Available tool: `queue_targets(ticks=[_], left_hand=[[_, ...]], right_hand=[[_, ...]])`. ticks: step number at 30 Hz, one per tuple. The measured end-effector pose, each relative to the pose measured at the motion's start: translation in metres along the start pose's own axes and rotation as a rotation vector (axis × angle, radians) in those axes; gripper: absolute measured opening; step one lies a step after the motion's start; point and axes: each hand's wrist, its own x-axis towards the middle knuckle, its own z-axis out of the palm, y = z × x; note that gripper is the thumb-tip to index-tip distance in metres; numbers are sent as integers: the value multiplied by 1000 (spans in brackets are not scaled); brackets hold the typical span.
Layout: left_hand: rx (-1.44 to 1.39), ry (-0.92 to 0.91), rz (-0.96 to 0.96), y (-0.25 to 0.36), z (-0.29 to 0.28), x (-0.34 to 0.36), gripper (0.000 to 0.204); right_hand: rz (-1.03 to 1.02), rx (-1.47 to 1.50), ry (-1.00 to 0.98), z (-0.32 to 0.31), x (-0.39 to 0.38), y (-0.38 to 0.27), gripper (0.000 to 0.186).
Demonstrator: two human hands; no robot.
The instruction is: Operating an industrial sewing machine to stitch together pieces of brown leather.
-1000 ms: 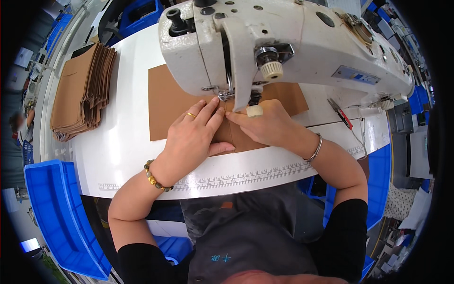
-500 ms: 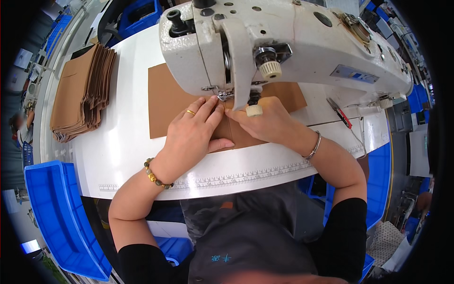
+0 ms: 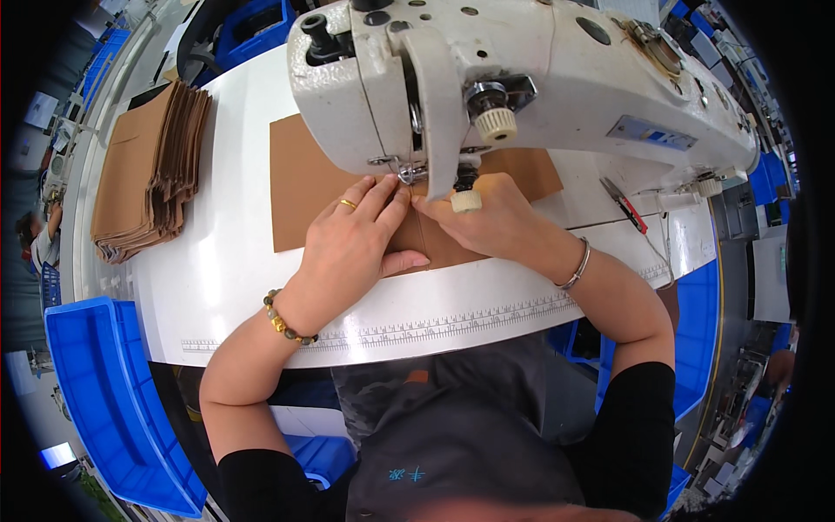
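Observation:
A flat brown leather-like sheet [image 3: 300, 204] lies under the head of a white sewing machine [image 3: 531, 74], with a crease or seam line running toward me from the metal presser foot [image 3: 412, 173]. My left hand [image 3: 355, 228] rests flat on the sheet, fingers stretched out and their tips just left of the foot. To the right of the foot, my right hand [image 3: 491, 216] has its fingers curled in, thumb and forefinger closed on the sheet near the seam line. The machine's parts partly cover those fingers, and the needle's tip cannot be made out.
A thick stack of brown pieces [image 3: 135, 174] stands on the white table [image 3: 239, 296] at the left. Red-handled snips [image 3: 624, 205] lie at the right. A ruler strip [image 3: 417, 332] follows the front edge. Blue bins [image 3: 117, 409] flank the table.
Both hands and the sheet keep nearly the same places at the presser foot; the whole picture has shifted very slightly. A speckled patch at the far lower right no longer shows.

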Motion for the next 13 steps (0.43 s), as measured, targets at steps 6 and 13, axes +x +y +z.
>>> queue_targets(ticks=[6, 13], left_hand=[[1, 28, 12, -1, 1, -1, 76], [-5, 12, -14, 1, 0, -1, 76]], right_hand=[[8, -18, -21, 0, -1, -1, 13], [12, -37, 1, -1, -3, 1, 21]])
